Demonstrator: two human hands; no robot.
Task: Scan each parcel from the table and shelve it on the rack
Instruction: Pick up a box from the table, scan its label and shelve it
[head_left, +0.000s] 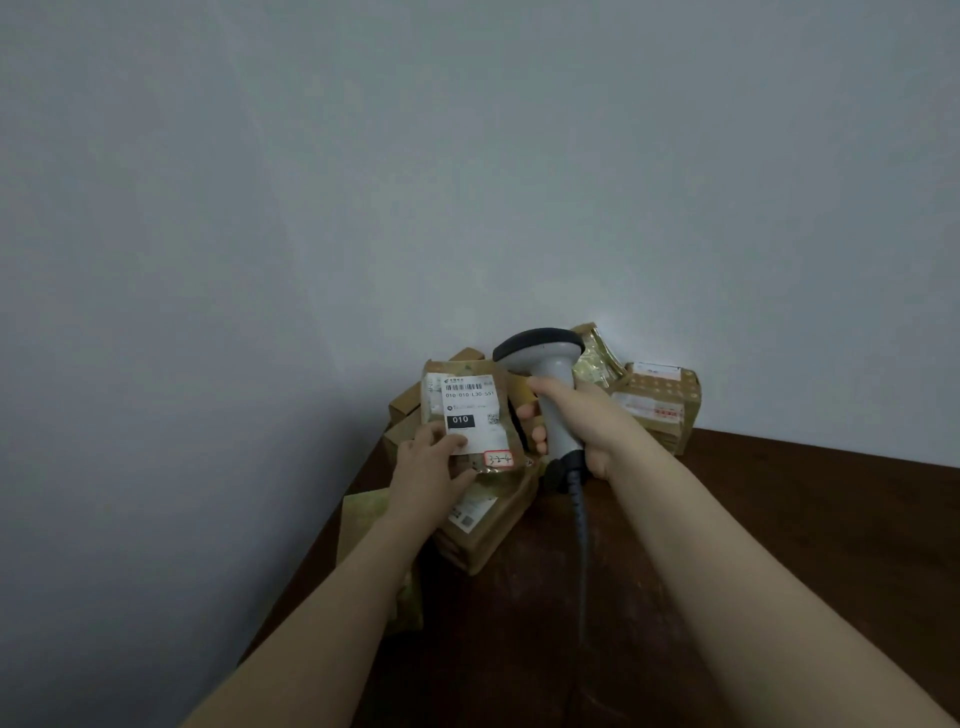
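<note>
Holding parcel in left hand, scanner in right hand

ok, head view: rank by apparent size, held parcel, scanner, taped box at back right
1. Held parcel, in the left hand
2. Taped box and scanner, in the right hand: too alike, and the box sits farther back.

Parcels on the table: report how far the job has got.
Done: nothing shows shelved; no rack in view. In hand: left hand holds a labelled parcel up while right hand grips the scanner. Left: a pile of parcels on the table.
</note>
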